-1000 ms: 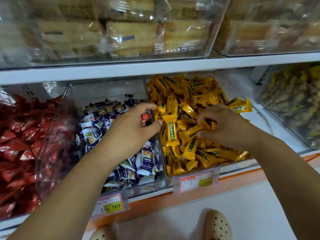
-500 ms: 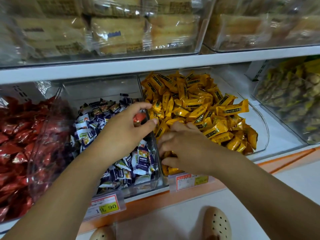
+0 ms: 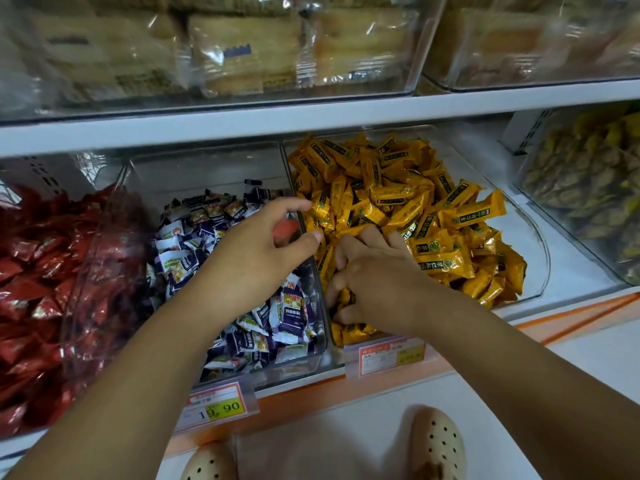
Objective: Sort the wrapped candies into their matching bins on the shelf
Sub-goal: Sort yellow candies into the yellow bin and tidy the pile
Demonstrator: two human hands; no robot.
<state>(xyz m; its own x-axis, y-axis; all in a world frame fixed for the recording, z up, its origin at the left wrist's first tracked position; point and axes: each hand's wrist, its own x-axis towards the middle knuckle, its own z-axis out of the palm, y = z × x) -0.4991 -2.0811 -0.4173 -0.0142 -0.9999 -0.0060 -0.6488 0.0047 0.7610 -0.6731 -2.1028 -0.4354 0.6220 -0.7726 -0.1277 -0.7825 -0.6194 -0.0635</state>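
Since a second ago the right hand (image 3: 377,285) has moved from the middle of the yellow heap to its front left corner. The left hand (image 3: 256,261) has stayed put over the middle bin.

Left hand: index finger and thumb curled, pinching a red candy (image 3: 286,229), which is blurred. It is held above the blue-and-white candies (image 3: 291,317), just beside the clear wall shared with the yellow bin.

Right hand: palm down, fingers (image 3: 337,252) spread and bent, dug in among the yellow candies (image 3: 398,202). The wrappers hide the fingertips, so I cannot tell whether any piece is gripped. The two hands sit near each other with the bin wall between them.

Middle bin (image 3: 207,174): clear plastic, filled at the front, back wall bare.
Yellow bin (image 3: 519,237): clear, heap piled to the left and back, bare floor along its right side.
Red bin (image 3: 104,265): left of the middle bin, heaped with red candies (image 3: 31,271). The held piece is well apart from it.
Far right: another clear bin (image 3: 588,188) of green-yellow wrapped pieces.

Price tags hang on the shelf front, one (image 3: 218,407) under the middle bin and one (image 3: 391,355) under the yellow bin. A white shelf board (image 3: 311,116) runs above, carrying clear bins of pale wrapped packs (image 3: 242,50). Below, two beige perforated shoes (image 3: 438,441) stand on a light floor.
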